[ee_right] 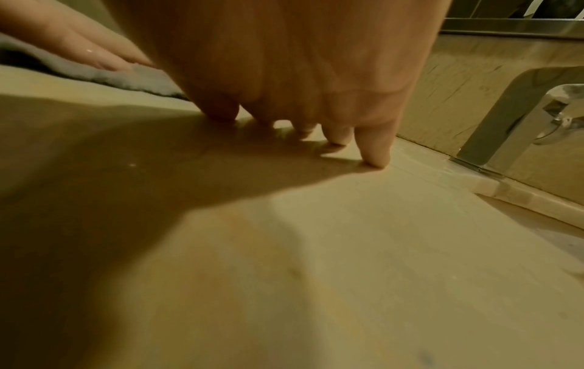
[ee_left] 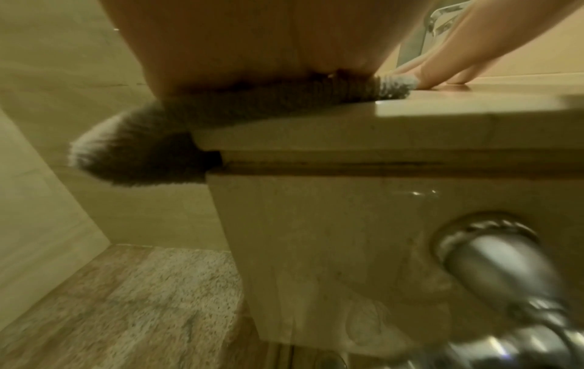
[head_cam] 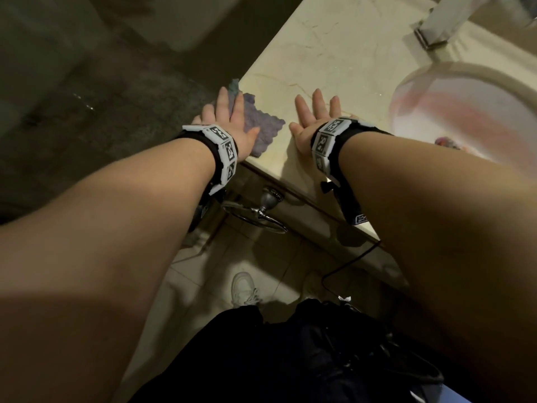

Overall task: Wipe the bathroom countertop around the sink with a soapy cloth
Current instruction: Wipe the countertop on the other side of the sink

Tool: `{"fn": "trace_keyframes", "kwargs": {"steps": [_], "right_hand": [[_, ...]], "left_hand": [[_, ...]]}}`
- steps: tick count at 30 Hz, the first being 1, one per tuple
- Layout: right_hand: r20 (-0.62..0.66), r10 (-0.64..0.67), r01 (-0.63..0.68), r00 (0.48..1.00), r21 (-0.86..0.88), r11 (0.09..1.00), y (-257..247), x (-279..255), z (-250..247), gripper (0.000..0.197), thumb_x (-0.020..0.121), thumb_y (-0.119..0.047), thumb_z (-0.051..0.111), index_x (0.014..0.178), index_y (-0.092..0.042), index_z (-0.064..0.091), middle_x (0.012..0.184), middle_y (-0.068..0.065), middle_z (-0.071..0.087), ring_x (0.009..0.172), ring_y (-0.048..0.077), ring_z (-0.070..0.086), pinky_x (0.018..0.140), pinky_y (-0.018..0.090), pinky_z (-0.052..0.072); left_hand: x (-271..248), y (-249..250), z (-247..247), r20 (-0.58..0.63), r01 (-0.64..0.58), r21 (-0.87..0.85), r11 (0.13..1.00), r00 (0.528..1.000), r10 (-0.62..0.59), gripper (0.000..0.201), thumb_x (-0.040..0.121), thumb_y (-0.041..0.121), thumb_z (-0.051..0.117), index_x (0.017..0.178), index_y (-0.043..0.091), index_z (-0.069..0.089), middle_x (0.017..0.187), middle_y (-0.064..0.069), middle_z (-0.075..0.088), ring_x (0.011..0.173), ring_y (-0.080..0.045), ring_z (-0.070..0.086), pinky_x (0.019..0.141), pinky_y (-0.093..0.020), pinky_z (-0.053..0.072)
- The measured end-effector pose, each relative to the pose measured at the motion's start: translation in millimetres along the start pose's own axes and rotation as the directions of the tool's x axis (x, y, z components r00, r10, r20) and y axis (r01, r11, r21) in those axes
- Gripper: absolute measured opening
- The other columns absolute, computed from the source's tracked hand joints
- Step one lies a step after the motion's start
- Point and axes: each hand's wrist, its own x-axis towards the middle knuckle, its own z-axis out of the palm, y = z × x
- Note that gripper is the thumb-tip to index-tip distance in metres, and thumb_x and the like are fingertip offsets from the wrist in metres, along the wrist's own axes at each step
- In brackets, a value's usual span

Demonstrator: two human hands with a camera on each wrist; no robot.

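Note:
A purple-grey textured cloth lies at the left corner of the beige marble countertop, part of it hanging over the edge. My left hand presses flat on the cloth with straight fingers. My right hand rests flat on the bare counter just right of the cloth, fingers spread and fingertips touching the stone. The round sink sits to the right of the right hand. In the right wrist view the cloth shows at the left under the other hand's fingers.
A chrome faucet stands at the back of the sink. A chrome towel ring hangs on the cabinet front below the counter edge. A grey bath mat covers the floor left of the cabinet. A small colourful item lies in the basin.

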Motion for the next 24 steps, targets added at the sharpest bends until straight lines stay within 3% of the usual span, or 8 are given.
{"fn": "trace_keyframes", "kwargs": {"steps": [5,9,17,24], "right_hand": [[-0.016,-0.004,0.003,1.0,-0.024,1.0,0.1,-2.0,1.6,0.058,0.098,-0.048,0.012,0.148,-0.035,-0.014,0.158,-0.002,-0.023,0.146,0.028,-0.018,0.119,0.054,0.0],[-0.028,-0.002,0.002,1.0,-0.01,1.0,0.4,-3.0,3.1,0.058,0.097,-0.048,0.01,0.148,-0.035,-0.015,0.158,-0.003,-0.02,0.147,0.026,-0.017,0.119,0.051,-0.001],[-0.032,0.002,-0.004,0.999,-0.065,0.998,1.9,-5.9,4.1,0.058,0.096,-0.048,0.007,0.148,-0.034,-0.016,0.159,-0.004,-0.018,0.148,0.024,-0.014,0.12,0.049,0.001],[-0.036,-0.011,0.011,0.999,-0.002,1.0,1.1,-0.2,4.5,0.057,0.097,-0.05,0.01,0.146,-0.04,-0.015,0.158,-0.006,-0.022,0.147,0.027,-0.017,0.118,0.053,-0.003]], "left_hand": [[-20.0,-8.4,9.2,-0.021,0.002,-0.04,0.999,1.0,-0.003,0.069,0.097,0.049,0.028,0.152,0.02,-0.002,0.16,-0.008,-0.009,0.147,-0.033,0.003,0.12,-0.045,0.006],[-21.8,-6.6,9.2,0.037,0.041,-0.073,0.997,0.999,-0.038,0.07,0.098,0.046,0.03,0.152,0.02,-0.006,0.159,-0.008,-0.015,0.147,-0.034,-0.009,0.12,-0.047,-0.005],[-18.2,-2.1,7.7,0.026,0.064,-0.095,0.993,0.998,-0.062,0.072,0.097,0.047,0.033,0.152,0.019,-0.003,0.16,-0.011,-0.011,0.147,-0.035,-0.002,0.12,-0.047,-0.003],[2.0,-1.4,-3.7,0.068,0.087,-0.108,0.99,0.994,-0.08,0.074,0.097,0.046,0.036,0.152,0.017,-0.004,0.16,-0.012,-0.003,0.141,-0.037,0.019,0.117,-0.045,0.01]]}}
